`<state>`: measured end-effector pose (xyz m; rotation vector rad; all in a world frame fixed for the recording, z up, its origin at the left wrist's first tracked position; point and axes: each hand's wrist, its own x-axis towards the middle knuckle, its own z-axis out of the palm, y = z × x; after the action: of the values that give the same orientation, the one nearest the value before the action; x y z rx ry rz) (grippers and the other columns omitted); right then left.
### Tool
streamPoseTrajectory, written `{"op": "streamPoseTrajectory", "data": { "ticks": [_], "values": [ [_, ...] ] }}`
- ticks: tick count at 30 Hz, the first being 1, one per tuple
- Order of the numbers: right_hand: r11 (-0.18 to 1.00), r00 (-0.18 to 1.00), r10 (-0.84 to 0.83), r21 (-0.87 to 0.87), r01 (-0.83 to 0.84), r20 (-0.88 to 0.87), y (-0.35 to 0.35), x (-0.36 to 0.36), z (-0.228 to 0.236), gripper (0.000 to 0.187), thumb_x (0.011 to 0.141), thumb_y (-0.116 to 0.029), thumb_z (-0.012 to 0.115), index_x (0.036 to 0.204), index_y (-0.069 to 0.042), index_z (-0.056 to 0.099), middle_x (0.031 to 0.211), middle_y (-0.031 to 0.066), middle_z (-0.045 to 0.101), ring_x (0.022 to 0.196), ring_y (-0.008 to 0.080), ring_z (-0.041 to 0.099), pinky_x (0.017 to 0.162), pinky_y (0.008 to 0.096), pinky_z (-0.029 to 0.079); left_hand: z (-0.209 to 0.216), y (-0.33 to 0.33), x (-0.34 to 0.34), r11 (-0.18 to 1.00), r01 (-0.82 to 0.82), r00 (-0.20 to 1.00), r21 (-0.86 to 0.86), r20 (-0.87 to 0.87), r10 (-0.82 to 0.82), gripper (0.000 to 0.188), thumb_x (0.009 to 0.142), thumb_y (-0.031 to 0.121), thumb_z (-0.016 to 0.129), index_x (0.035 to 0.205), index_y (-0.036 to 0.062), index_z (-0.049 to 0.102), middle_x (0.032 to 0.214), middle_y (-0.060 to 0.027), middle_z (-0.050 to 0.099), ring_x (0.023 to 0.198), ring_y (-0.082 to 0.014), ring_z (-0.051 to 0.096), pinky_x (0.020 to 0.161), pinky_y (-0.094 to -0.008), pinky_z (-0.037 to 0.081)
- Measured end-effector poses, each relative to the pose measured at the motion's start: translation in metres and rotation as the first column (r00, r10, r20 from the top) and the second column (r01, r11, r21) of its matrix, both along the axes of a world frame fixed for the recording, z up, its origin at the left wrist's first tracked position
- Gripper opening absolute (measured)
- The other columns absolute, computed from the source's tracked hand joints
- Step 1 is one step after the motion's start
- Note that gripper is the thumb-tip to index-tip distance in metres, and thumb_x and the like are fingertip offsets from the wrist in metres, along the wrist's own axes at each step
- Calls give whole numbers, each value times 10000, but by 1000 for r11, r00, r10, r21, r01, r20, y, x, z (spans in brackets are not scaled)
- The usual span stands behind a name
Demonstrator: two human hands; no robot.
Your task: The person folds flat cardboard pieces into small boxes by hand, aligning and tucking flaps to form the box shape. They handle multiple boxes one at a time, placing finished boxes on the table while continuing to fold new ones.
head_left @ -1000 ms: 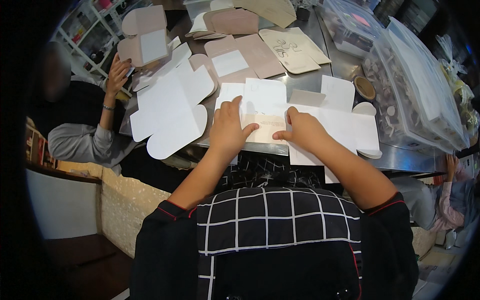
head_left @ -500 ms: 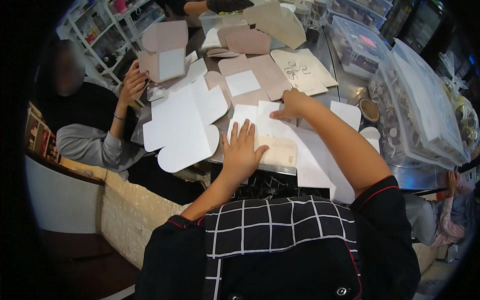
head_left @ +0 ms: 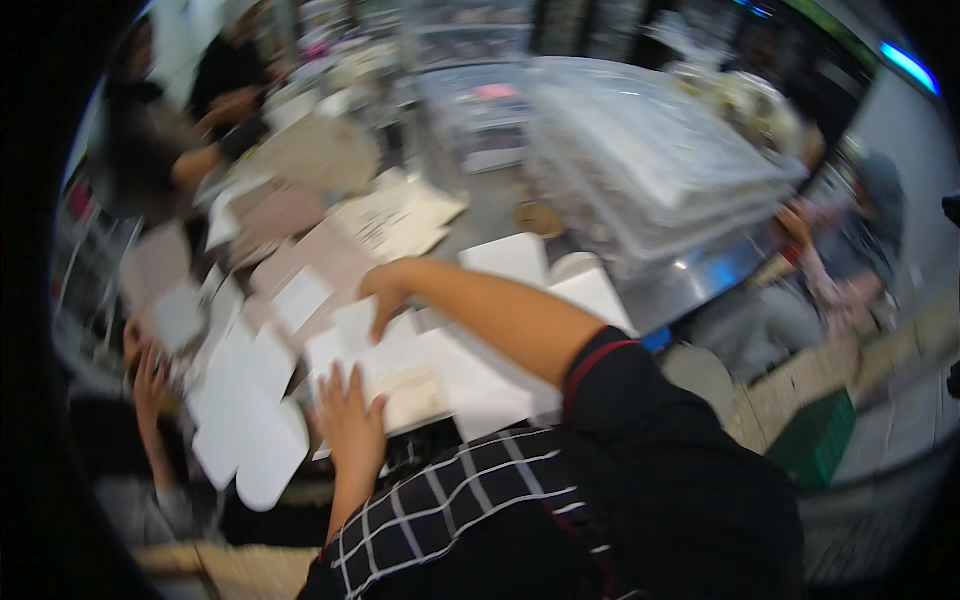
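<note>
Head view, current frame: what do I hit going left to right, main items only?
Large white cut-out sheet → left hand → cream card → brown roll → stacked clear bins → green box-like object.

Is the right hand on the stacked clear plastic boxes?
No, the right hand is at the white cardboard, to the left of the stacked clear plastic boxes.
</note>
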<state>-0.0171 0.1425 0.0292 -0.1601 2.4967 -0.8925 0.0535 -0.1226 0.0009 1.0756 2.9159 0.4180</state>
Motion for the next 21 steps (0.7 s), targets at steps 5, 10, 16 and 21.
{"op": "streamPoseTrajectory", "data": {
  "ticks": [5, 10, 16, 21],
  "values": [
    [988, 989, 148, 46, -149, 25, -6, 3, 10, 590, 615, -268, 870, 1123, -43, 673, 1062, 112, 692, 974, 268, 637, 828, 400, 500, 13, 10, 5, 991, 33, 999, -128, 12, -31, 471, 962, 334, 465, 1414, 206, 435, 1542, -102, 256, 1412, -412, 183, 1065, -699, 110],
    [924, 945, 56, 376, 73, -322, -44, 42, 22, 457, 708, -188, 771, 1128, -34, 673, 1050, 192, 677, 1035, 340, 630, 849, 456, 502, -6, 6, -2, 998, 8, 1000, -56, 9, -7, 573, 941, 286, 530, 1445, 102, 329, 1522, -118, 284, 1415, -386, 198, 1069, -696, 99],
    [939, 844, -74, 247, 239, -532, -101, 122, -3, 523, 835, -204, 598, 1288, 43, 509, 1259, 297, 521, 1224, 417, 484, 1002, 502, 394, -20, 6, -6, 981, -60, 998, 182, -4, 62, 807, 873, 245, 633, 1485, 55, 142, 1493, -184, 303, 1407, -370, 244, 1074, -686, 98],
    [945, 848, -52, 249, 213, -528, -106, 144, -22, 854, 793, -395, 650, 1420, 72, 307, 1472, 320, 274, 1383, 459, 245, 1129, 507, 217, -4, 12, 2, 1000, 5, 996, -5, -85, -5, 651, 916, 269, 552, 1490, 161, 266, 1555, -72, 250, 1423, -370, 212, 1048, -730, 86]
  ]
}}
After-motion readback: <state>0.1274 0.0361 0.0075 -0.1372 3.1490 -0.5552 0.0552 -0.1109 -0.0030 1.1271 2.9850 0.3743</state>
